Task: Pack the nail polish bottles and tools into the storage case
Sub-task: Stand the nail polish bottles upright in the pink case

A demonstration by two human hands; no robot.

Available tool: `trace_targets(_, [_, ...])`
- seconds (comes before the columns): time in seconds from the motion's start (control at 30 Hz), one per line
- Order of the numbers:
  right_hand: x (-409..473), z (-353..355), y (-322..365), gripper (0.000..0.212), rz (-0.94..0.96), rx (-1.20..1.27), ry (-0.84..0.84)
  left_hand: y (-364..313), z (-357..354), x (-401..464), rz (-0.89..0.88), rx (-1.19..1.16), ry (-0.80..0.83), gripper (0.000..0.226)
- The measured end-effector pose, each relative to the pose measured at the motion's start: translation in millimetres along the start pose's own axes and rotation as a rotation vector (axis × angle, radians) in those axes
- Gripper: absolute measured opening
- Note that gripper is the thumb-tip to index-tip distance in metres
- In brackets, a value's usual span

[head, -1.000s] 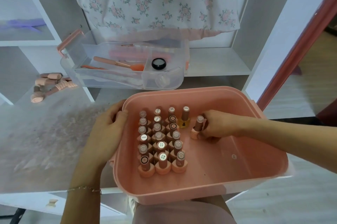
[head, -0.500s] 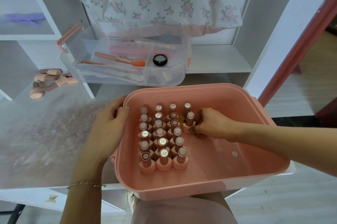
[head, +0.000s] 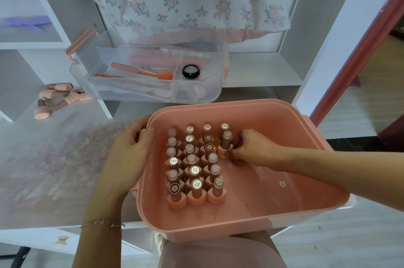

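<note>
While the left hand [head: 129, 149] curls its fingers over the near-left rim of the pink storage case [head: 251, 219], the right hand [head: 249, 149] pinches a nail polish bottle [head: 226, 141] upright beside the bottle rows [head: 194, 167]. Farther back on the worktop [head: 48, 158] sits a clear tray [head: 153, 90] with brushes.

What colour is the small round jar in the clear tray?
The small round jar is black with a pale, shiny top, seen best in the head view.
</note>
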State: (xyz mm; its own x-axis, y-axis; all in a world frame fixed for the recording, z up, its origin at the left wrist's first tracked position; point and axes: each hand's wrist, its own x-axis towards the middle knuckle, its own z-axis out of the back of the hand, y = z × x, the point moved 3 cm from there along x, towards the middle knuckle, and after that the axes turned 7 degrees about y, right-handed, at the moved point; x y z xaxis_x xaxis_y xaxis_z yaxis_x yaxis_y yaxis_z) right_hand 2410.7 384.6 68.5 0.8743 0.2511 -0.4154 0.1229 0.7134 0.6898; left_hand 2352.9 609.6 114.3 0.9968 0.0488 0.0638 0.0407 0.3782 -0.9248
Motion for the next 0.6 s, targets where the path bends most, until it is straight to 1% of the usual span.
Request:
trace_targets(0.17, [0.9, -0.2, 0.6, 0.020, -0.006, 0.056, 0.017, 0.9, 0.4, 1.4, -0.006, -0.004, 0.001, 0.041])
trace_targets(0.23, [0.7, -0.5, 0.1, 0.019, -0.010, 0.062, 0.022, 1.2, 0.3, 1.2, -0.005, -0.005, 0.002, 0.043])
trace_targets(0.33, [0.5, -1.1, 1.1, 0.017, -0.004, 0.056, 0.025, 1.8, 0.4, 1.2, 0.001, -0.010, -0.006, 0.045])
trace_targets(0.47, [-0.3, -0.9, 1.1, 0.016, 0.008, 0.045, 0.019, 3.4, -0.1, 1.5, 0.012, -0.013, -0.016, 0.036])
trace_targets(0.6, [-1.6, -1.3, 1.5, 0.014, 0.028, -0.003, 0.015, 2.7, 0.4, 1.1, 0.010, -0.004, -0.018, 0.038])
